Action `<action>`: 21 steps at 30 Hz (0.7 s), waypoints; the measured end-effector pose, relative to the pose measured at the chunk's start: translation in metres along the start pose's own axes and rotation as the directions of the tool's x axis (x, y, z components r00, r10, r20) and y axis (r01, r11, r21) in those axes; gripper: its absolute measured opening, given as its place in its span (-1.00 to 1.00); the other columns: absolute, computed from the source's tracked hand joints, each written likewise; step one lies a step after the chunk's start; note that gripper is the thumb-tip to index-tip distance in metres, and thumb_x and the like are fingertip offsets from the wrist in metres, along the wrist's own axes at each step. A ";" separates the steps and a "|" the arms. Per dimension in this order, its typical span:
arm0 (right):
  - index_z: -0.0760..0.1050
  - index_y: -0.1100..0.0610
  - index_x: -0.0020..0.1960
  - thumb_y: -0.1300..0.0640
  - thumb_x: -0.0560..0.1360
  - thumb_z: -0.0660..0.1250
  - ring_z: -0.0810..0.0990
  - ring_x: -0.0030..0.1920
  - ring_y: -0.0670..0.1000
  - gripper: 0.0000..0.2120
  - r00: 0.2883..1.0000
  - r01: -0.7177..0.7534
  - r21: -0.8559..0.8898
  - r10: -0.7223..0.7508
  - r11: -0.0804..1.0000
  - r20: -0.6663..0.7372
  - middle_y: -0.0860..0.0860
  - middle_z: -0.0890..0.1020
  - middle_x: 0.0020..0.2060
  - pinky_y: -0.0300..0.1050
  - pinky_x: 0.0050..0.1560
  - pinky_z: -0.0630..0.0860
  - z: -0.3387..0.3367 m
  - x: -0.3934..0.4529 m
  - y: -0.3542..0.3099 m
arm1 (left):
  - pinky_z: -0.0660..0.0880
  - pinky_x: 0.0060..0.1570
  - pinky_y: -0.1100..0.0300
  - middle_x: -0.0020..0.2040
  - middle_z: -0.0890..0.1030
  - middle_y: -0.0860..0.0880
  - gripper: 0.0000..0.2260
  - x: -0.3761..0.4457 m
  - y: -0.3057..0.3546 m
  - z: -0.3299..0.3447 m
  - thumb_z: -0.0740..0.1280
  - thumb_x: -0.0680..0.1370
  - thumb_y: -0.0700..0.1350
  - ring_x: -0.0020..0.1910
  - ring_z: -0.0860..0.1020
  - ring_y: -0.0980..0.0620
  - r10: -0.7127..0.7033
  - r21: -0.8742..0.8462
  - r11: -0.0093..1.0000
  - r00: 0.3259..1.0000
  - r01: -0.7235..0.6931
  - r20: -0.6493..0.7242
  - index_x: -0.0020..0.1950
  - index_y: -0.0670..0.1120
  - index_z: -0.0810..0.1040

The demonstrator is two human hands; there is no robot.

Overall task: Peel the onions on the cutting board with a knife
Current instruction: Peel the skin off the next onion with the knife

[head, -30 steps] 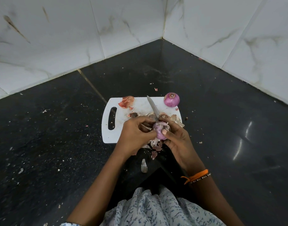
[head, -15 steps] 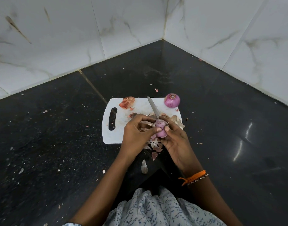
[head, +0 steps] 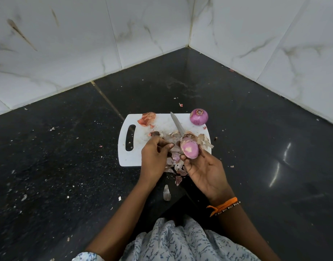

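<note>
L hand [head: 154, 157] off onion [head: 189, 150], now R-held

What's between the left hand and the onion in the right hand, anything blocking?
Nothing visible. The left hand is just left of the held onion, which the right hand grips with the knife. Only loose peels lie lower, on the cutting board.
</note>
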State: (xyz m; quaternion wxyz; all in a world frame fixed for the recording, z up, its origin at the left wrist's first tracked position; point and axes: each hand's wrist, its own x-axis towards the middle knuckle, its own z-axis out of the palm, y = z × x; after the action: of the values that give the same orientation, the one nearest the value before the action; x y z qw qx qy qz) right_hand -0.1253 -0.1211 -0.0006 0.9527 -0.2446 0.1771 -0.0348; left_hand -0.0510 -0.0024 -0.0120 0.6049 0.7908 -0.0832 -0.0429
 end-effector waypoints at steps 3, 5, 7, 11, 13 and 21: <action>0.42 0.30 0.24 0.13 0.46 0.19 0.61 -0.24 0.07 -0.60 1.000 -0.025 0.018 0.025 1.000 0.017 0.22 0.60 0.03 -0.20 -0.28 0.60 -0.002 -0.001 -0.003 | 0.57 -0.11 0.15 -0.16 0.64 -0.01 -0.93 0.001 -0.001 -0.001 0.36 0.50 -0.27 -0.15 0.61 0.01 -0.016 -0.023 1.000 1.000 0.016 -0.005 -0.10 -0.11 0.59; 0.41 0.28 0.29 0.13 0.48 0.17 0.59 -0.20 0.06 -0.58 0.999 -0.013 0.018 0.012 1.000 0.033 0.19 0.59 0.05 -0.19 -0.25 0.60 -0.001 -0.001 -0.003 | 0.55 -0.11 0.29 -0.14 0.65 0.10 -0.76 -0.001 0.001 -0.003 0.28 0.52 -0.37 -0.14 0.61 0.15 0.020 -0.046 0.999 1.000 -0.019 0.018 -0.09 -0.04 0.61; 0.41 0.27 0.30 0.13 0.52 0.15 0.58 -0.20 0.05 -0.60 1.000 -0.003 0.014 0.003 1.000 0.027 0.19 0.60 0.05 -0.19 -0.24 0.60 -0.001 0.000 -0.002 | 0.52 -0.13 0.36 -0.20 0.65 0.09 -0.62 -0.002 0.005 -0.005 0.18 0.49 -0.46 -0.17 0.60 0.19 0.042 -0.070 0.997 0.998 -0.039 0.043 -0.18 -0.01 0.61; 0.42 0.26 0.26 0.05 0.57 0.14 0.63 -0.25 0.03 -0.62 1.000 -0.011 0.019 0.011 1.000 -0.029 0.21 0.62 -0.04 -0.20 -0.25 0.61 -0.001 0.003 -0.001 | 0.43 -0.27 0.29 -0.41 0.54 0.04 -0.56 -0.002 0.011 -0.007 0.11 0.38 -0.48 -0.33 0.49 0.11 0.028 -0.150 0.988 0.998 -0.020 0.056 -0.44 0.01 0.49; 0.40 0.24 0.30 0.02 0.50 0.19 0.67 -0.14 0.05 -0.55 1.000 -0.005 0.027 0.006 1.000 -0.013 0.21 0.63 0.04 -0.18 -0.17 0.63 -0.001 0.004 -0.002 | 0.43 -0.26 0.27 -0.37 0.57 0.03 -0.63 -0.004 0.012 -0.007 0.18 0.45 -0.42 -0.32 0.49 0.13 0.024 -0.152 0.988 0.996 -0.011 0.087 -0.39 0.00 0.54; 0.45 0.20 0.26 -0.10 0.51 0.15 0.67 0.00 0.01 -0.53 0.999 0.045 -0.096 -0.048 0.994 -0.026 0.14 0.66 0.06 -0.20 -0.14 0.60 -0.001 0.006 -0.002 | 0.47 -0.23 0.41 -0.14 0.65 0.06 -0.88 -0.008 0.019 -0.003 0.39 0.47 -0.28 -0.25 0.53 0.21 0.082 -0.119 0.991 0.977 -0.059 0.198 -0.08 -0.09 0.65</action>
State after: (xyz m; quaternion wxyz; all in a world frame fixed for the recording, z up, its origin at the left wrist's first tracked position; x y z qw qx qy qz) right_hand -0.1199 -0.1243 -0.0024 0.9363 -0.2931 0.1864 -0.0519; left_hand -0.0599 -0.0027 0.0064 0.6382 0.7434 -0.1699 -0.1062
